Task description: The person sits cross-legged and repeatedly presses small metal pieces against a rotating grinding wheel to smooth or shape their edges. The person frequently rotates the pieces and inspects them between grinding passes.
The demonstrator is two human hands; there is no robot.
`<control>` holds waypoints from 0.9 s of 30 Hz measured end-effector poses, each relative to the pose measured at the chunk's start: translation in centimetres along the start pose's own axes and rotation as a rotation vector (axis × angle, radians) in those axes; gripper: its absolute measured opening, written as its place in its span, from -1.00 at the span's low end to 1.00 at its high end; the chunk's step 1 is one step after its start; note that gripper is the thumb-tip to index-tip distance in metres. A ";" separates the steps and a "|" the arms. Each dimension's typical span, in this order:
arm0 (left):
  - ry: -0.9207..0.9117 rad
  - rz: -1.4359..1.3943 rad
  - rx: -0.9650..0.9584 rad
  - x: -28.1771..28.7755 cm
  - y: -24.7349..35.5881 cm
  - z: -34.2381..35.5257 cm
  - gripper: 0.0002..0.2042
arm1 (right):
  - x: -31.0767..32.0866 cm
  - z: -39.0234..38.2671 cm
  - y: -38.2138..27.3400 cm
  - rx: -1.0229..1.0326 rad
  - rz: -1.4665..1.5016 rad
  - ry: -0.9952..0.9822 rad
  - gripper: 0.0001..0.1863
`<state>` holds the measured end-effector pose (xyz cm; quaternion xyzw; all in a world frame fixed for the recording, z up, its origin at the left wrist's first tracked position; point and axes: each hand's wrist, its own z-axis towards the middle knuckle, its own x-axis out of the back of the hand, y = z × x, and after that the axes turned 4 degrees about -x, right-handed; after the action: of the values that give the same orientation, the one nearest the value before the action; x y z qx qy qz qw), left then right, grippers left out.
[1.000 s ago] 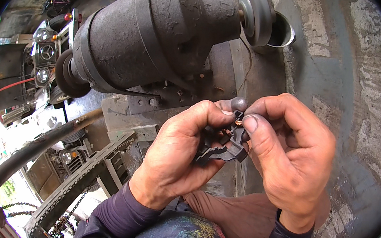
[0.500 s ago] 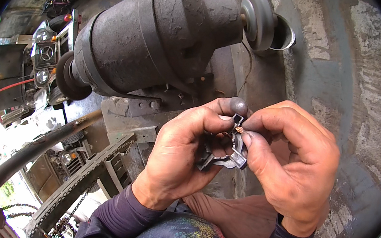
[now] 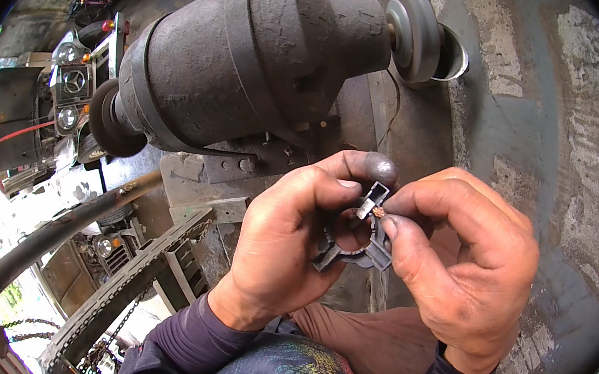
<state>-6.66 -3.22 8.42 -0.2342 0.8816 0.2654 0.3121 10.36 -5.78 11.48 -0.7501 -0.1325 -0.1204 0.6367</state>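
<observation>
Boxy-armed grey ring (image 3: 360, 257), left hand (image 3: 286, 223) gripping it, right hand (image 3: 467, 266) pinching coppery braid (image 3: 378, 212)

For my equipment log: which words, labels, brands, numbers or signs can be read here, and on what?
No words or numbers can be read.
Black ring-shaped part: no readable marking.
Grinder housing: no readable marking.
Round emblem on the vehicle front: a sign, too small to read any lettering.

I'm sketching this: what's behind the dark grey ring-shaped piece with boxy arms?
Behind the ring-shaped piece, part of the left hand shows through the opening; anything behind its solid parts is covered.
</observation>
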 end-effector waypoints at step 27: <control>0.084 0.548 -0.306 -0.1 -2.6 4.1 -0.76 | -0.8 1.5 5.6 -0.505 0.730 0.173 -0.84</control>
<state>-3.35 -2.58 4.89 -0.0430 0.8738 0.4595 0.1534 11.59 -5.15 5.82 -0.8667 0.2278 0.0214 0.4432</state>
